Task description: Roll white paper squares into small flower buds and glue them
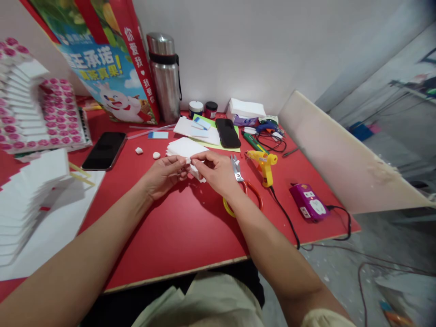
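Both hands meet over the middle of the red table [177, 231], pinching a small white paper piece [188, 161] between their fingertips. My left hand [166, 175] has its fingers curled round the left side of the piece. From the right, my right hand [216, 171] grips it with thumb and forefinger. Just behind and below the hands lies a stack of white paper sheets [184, 146], partly covered by them. Two small white rolled-up bits, one nearer [156, 155] and one farther left [139, 150], rest on the table. Scissors [237, 169] with red and yellow handles lie partly under my right forearm.
A yellow glue gun [264, 164] and a purple power socket [309, 202] are on the right, with cords trailing. Phones lie left [105, 151] and behind [228, 133]. A steel flask [165, 81] stands at the back. Folded white paper [34, 186] fans out at left.
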Motion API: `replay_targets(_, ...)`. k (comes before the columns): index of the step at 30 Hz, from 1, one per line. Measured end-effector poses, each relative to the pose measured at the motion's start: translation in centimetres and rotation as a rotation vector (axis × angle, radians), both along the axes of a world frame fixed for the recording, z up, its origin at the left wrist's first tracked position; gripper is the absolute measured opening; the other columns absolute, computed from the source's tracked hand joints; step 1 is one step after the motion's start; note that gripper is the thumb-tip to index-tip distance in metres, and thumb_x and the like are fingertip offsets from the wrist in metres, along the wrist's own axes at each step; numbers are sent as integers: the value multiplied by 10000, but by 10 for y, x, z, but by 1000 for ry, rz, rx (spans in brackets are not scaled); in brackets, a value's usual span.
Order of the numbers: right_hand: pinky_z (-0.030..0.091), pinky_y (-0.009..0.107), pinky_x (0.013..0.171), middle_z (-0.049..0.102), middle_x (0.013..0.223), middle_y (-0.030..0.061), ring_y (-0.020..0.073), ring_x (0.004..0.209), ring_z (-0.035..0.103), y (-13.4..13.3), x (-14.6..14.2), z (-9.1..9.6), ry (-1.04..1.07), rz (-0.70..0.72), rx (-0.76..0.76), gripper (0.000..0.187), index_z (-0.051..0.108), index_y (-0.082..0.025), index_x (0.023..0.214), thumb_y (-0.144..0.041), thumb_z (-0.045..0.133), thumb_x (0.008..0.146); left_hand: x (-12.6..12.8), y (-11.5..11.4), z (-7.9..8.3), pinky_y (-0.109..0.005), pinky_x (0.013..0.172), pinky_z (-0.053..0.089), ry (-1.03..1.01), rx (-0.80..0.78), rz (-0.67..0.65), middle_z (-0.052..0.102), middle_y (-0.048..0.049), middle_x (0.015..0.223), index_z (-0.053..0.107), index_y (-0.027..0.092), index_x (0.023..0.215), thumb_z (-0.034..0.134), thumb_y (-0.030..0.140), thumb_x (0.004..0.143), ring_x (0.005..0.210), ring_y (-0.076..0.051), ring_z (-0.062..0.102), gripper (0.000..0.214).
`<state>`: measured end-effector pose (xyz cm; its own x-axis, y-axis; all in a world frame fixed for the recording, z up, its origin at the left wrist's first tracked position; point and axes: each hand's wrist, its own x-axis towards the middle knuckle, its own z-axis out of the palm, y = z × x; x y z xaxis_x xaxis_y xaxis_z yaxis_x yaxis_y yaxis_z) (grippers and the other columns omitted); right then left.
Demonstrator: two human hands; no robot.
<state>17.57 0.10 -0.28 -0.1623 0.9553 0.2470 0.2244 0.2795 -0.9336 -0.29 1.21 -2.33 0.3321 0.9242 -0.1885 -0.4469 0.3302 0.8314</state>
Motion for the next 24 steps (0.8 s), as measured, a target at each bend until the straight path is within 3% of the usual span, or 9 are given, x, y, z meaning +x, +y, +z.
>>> replay_targets(8,460,242,591,706,781,12,117,654,597,-1,1,-1,-46,-37,31,133,713,-184,830,-302,670,876,0,0,0,-181,587,484,17,-4,-39,677,-34,725,750,110,790,948,344,677,602,-70,580,327)
replay_targets(15,451,241,573,695,755,4,112,627,588,-1,1,-7,-95,-50,61,155,703,-191,816,-312,659,901,3,-3,5,-157,542,480,-58,-62,-61,684,-40,740,752,69,830,966,247,635,582,-58,563,339)
replay_targets(24,481,234,547,729,780,17,121,628,614,-2,0,-7,-22,-28,-28,180,737,-191,858,-348,661,900,2,-1,4,-166,560,525,-124,-106,-79,680,-56,749,756,61,863,848,152,771,594,-78,584,159)
